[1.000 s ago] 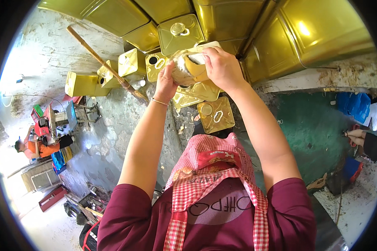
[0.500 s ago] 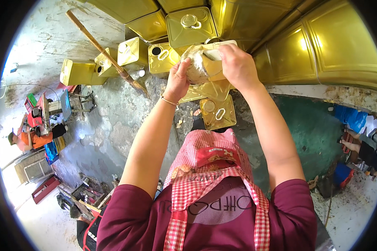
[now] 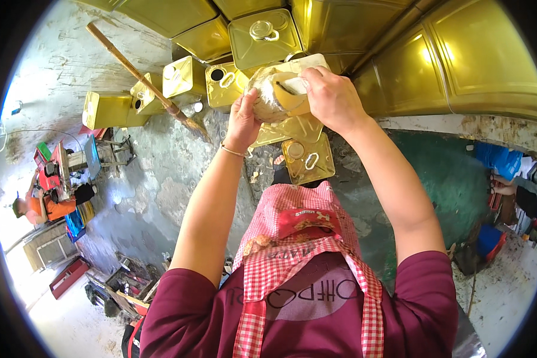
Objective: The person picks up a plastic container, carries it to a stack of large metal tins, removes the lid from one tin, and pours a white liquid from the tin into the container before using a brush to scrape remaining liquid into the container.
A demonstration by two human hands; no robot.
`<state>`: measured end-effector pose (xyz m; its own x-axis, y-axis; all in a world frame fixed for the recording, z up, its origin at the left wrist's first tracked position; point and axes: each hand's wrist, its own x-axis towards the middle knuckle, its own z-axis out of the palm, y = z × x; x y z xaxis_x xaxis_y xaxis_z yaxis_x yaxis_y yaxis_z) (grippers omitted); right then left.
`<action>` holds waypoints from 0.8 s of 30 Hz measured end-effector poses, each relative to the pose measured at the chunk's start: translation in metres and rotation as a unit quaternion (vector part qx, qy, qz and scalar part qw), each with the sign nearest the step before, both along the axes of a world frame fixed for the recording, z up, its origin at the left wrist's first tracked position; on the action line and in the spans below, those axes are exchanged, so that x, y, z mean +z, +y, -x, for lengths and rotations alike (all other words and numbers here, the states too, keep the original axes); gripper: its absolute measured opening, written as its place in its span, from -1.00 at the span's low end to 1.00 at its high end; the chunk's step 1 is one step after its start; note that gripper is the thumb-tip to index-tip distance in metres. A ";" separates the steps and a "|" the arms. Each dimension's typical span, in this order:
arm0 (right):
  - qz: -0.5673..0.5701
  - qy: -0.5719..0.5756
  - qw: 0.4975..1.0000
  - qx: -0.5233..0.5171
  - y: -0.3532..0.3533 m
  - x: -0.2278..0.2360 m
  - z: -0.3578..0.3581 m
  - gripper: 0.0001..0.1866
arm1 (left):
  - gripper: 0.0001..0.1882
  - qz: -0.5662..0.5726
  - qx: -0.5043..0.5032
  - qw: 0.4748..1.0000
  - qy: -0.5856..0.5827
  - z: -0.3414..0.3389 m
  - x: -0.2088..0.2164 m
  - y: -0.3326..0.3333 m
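Note:
A thick pale roll (image 3: 267,98), smudged with dirt and tan on its inner side, is held up over gold metal cans. It looks like a roll of paper or wide tape; its exact kind is unclear. My left hand (image 3: 243,122) is closed on the roll's left side, thumb on top. At the roll's right, my right hand (image 3: 335,98) pinches a white flap (image 3: 295,85) folded over its opening. Nearest me, under the roll, stands a gold can (image 3: 310,158) with a round cap and a white handle. Behind the roll is another capped gold can (image 3: 265,51).
Gold cans (image 3: 185,74) line the back left, some with dark open holes. Large gold cans (image 3: 483,53) are stacked at the right. A wooden pole (image 3: 137,71) leans across the left. People sit at far left (image 3: 56,206) and far right (image 3: 528,200). The floor (image 3: 155,173) is stained concrete.
Both hands and the roll have shifted slightly left and nearer to me. The roll's opening and white flap now show more clearly. Both hands keep their hold.

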<state>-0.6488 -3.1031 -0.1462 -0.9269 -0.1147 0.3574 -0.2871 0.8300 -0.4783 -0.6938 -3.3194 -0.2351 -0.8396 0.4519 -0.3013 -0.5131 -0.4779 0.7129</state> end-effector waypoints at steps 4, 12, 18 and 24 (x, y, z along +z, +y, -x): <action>0.009 0.036 0.999 0.021 0.002 -0.003 -0.002 -0.87 | -0.63 -0.002 0.003 1.000 -0.008 -0.003 0.002 0.001; 0.064 -0.016 0.998 -0.016 -0.003 -0.020 -0.011 -0.89 | -0.62 0.007 0.008 1.000 0.008 -0.015 0.002 0.001; 0.002 -0.029 1.000 0.004 -0.017 -0.029 -0.025 -0.89 | -0.63 0.005 -0.014 1.000 0.004 -0.016 0.001 0.000; -0.004 -0.047 0.994 -0.101 -0.009 -0.014 -0.026 -0.84 | -0.63 -0.011 -0.003 1.000 0.006 -0.016 -0.004 -0.007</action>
